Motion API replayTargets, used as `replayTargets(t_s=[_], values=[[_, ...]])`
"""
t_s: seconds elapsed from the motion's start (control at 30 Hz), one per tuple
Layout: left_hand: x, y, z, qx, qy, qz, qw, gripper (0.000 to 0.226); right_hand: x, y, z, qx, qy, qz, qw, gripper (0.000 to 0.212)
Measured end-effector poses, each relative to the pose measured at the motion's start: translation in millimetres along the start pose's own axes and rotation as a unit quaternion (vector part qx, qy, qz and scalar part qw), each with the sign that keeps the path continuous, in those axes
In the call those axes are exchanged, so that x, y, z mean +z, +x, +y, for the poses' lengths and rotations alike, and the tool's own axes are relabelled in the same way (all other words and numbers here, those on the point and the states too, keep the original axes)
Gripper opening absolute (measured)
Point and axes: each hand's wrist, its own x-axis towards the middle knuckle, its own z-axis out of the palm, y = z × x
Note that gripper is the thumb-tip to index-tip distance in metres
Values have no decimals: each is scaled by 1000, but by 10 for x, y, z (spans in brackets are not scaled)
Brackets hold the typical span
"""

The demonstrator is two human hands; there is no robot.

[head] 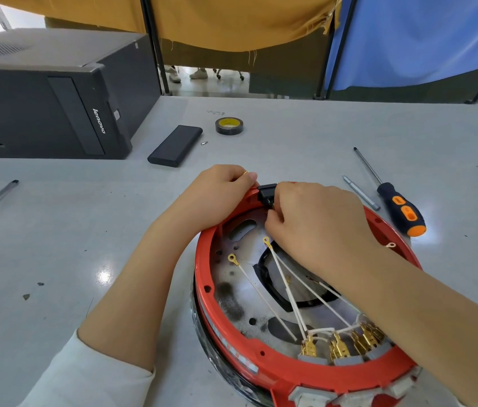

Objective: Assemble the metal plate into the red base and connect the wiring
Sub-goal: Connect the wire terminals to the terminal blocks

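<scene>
**Both hands at the black connector on the red base**

The red base [261, 359], a round ring, rests on the grey tabletop [55, 230] with the scorched metal plate [231, 295] seated inside. White wires [264, 301] end in brass lugs. The left hand [217, 195] grips the rim; the right hand [317, 221] pinches the black connector [266, 193].

Bright even overhead light, glare spots on the grey table [105, 276], wide-angle bowing at edges.
</scene>
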Motion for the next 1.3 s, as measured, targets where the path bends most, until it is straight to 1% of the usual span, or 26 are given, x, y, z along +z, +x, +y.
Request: replayTargets(t_s=[0.03, 0.07, 0.1, 0.17, 0.23, 0.37, 0.53, 0.73, 1.0, 1.1, 1.17, 1.23, 1.3], values=[[-2, -4, 2, -1, 1, -1, 1000, 41, -7, -17, -8, -10, -25, 2, 1000, 32], [-3, -8, 4, -2, 1, -1, 1000, 40, -16, -27, -14, -13, -37, 1, 999, 36], [-1, -11, 7, -3, 2, -2, 1000, 40, -21, -34, -15, -11, -38, 0, 999, 34], [3, -13, 9, -3, 4, -4, 1000, 42, -38, -37, -11, 3, -32, 4, 999, 18], [2, -12, 5, -3, 4, -3, 1000, 42, -55, -33, -4, 17, -18, -2, 1000, 9], [6, -8, 1, 3, 12, 1, 1000, 44, -53, -15, 19, 23, 19, -19, 999, 10], [15, 2, -9, 5, 12, 0, 1000, 44, -5, 13, 45, 18, 65, -10, 998, 13], [-1, -2, -8, 5, -5, -14, 1000, 46, 35, 26, 53, 9, 92, -6, 996, 12], [-11, 6, -11, 7, -27, -26, 999, 47, 71, 37, 50, -1, 95, 6, 995, 11], [-8, -27, 12, 15, -19, -14, 1000, 41, 54, 51, 83, 7, 81, 7, 997, 18], [-17, -51, 49, 17, -31, 9, 999, 33, 31, 56, 99, 19, 82, 24, 996, 29], [-66, -85, 113, 22, -87, 35, 995, 29, -2, 48, 90, 40, 97, 49, 993, 44], [-137, -119, 171, 51, -136, 46, 988, 29, -23, 35, 79, 48, 97, 88, 990, 50]])
